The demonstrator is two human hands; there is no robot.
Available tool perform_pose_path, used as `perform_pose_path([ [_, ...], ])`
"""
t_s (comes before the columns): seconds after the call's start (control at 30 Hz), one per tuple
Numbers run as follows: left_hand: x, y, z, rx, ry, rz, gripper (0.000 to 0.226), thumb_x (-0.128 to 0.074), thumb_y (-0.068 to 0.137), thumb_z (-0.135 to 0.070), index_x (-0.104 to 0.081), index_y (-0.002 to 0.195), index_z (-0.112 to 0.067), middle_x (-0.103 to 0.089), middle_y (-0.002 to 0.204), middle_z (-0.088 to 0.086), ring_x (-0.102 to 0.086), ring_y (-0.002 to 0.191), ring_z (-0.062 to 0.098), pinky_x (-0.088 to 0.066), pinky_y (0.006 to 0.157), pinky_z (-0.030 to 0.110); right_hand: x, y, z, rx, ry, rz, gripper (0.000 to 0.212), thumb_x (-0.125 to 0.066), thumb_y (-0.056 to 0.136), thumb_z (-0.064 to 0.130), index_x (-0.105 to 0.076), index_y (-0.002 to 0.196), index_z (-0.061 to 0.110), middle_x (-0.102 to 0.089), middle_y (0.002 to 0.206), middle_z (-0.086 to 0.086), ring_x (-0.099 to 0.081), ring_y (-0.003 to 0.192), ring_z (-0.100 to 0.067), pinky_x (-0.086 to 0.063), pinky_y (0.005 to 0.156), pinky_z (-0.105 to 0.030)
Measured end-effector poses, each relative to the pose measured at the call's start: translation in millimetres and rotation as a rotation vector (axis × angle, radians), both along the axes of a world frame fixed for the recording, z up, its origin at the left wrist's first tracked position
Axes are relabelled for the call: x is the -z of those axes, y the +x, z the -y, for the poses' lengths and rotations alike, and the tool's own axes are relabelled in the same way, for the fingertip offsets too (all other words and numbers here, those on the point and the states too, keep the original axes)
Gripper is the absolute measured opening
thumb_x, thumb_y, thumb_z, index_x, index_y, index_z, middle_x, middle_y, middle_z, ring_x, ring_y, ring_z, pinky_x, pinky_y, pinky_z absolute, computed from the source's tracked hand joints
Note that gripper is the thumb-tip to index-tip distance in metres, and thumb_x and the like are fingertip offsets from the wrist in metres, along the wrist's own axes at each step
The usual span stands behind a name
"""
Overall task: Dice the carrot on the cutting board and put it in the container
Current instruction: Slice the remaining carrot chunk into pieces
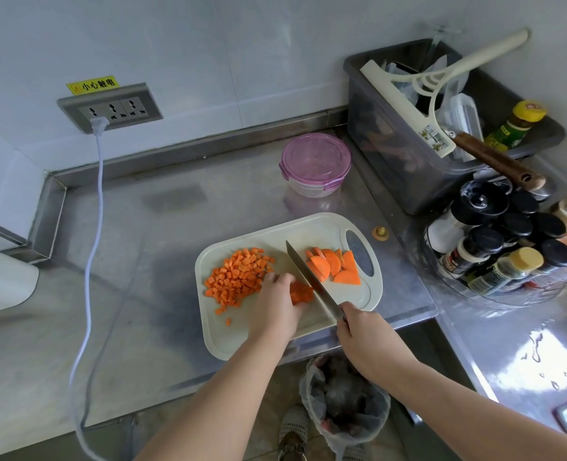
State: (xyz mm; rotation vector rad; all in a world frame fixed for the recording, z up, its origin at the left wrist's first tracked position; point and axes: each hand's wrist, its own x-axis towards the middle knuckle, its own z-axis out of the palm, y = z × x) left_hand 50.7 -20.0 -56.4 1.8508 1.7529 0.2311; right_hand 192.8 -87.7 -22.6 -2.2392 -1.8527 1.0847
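Head: left hand (275, 304) atop carrot (302, 293), right hand (363, 331) around knife (308, 277)

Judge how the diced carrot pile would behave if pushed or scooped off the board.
The diced pile is loose small cubes, so it would probably scatter rather than move together; a few strays lie apart. Cubes have flat faces, so they likely slide, not roll, on the smooth board. Each looks light and firm.

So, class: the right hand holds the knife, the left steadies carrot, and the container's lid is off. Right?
No: the head view shows the container with its lid on. The right hand does hold the knife, and the left hand steadies carrot.
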Motion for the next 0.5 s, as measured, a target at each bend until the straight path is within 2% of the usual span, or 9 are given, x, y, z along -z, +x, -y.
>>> perform_pose_path([
  [0.1, 2.0, -0.3, -1.1, -0.001, -0.019, 0.012, 0.050, -0.068, 0.085, -0.029, -0.051, 0.132, -0.019, -0.045, 0.132, 0.001, -0.060, 0.105, 0.018, -0.052, 0.083, 0.027, 0.6, -0.9, 1.5, 0.001, 0.012, -0.006, 0.025, -0.035, 0.104, 0.027, -0.052, 0.119, 0.019, -0.063, 0.092, 0.002, -0.064, 0.077, -0.012, -0.058, 0.074, -0.031],
  [0.2, 4.7, -3.3, -1.0, -0.001, -0.013, -0.001, 0.054, -0.069, 0.084, -0.030, -0.050, 0.133, -0.019, -0.045, 0.134, 0.001, -0.060, 0.106, 0.018, -0.053, 0.086, 0.030, 0.6, -2.0, 2.4, -0.002, 0.011, -0.006, 0.025, -0.035, 0.104, 0.027, -0.051, 0.122, 0.019, -0.063, 0.092, 0.002, -0.063, 0.077, -0.011, -0.057, 0.072, -0.027],
  [0.5, 7.4, -6.2, 0.6, 0.027, 0.026, -0.083, 0.047, -0.066, 0.086, -0.033, -0.055, 0.129, -0.020, -0.045, 0.133, -0.001, -0.058, 0.107, 0.020, -0.050, 0.085, 0.031, 6.1, -6.2, 2.6, -0.019, 0.011, 0.030, 0.025, -0.034, 0.103, 0.028, -0.049, 0.121, 0.018, -0.064, 0.091, 0.000, -0.064, 0.078, -0.015, -0.058, 0.074, -0.037],
])
